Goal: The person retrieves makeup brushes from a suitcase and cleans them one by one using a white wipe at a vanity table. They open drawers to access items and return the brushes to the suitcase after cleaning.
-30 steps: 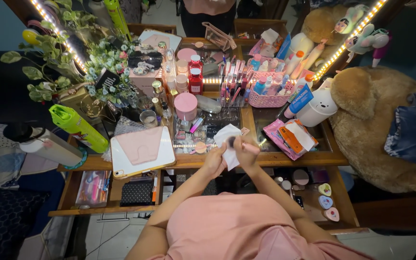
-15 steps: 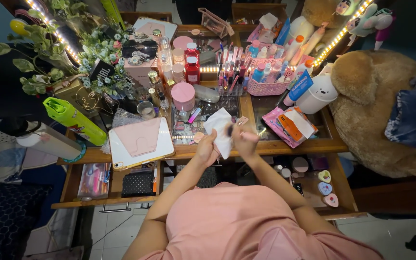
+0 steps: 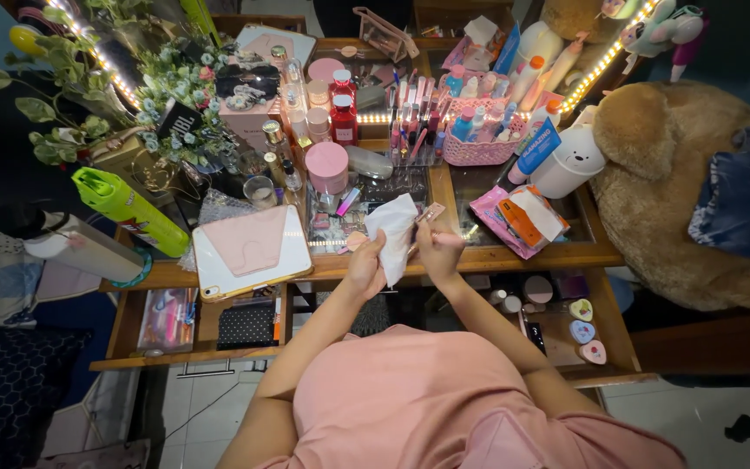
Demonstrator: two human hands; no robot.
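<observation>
Fingers of our left hand (image 3: 365, 267) pinch a crumpled white tissue (image 3: 392, 233); our right hand (image 3: 438, 246) grips a pink-handled makeup brush (image 3: 427, 241) against it, just right of the pink-covered tablet (image 3: 253, 250); wiping seems midway.

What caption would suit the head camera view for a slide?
At a cluttered wooden vanity table, the left hand holds a white tissue against a pink-handled makeup brush gripped by the right hand.

Home bedroom, cluttered vanity table (image 3: 514, 257), cosmetics
</observation>
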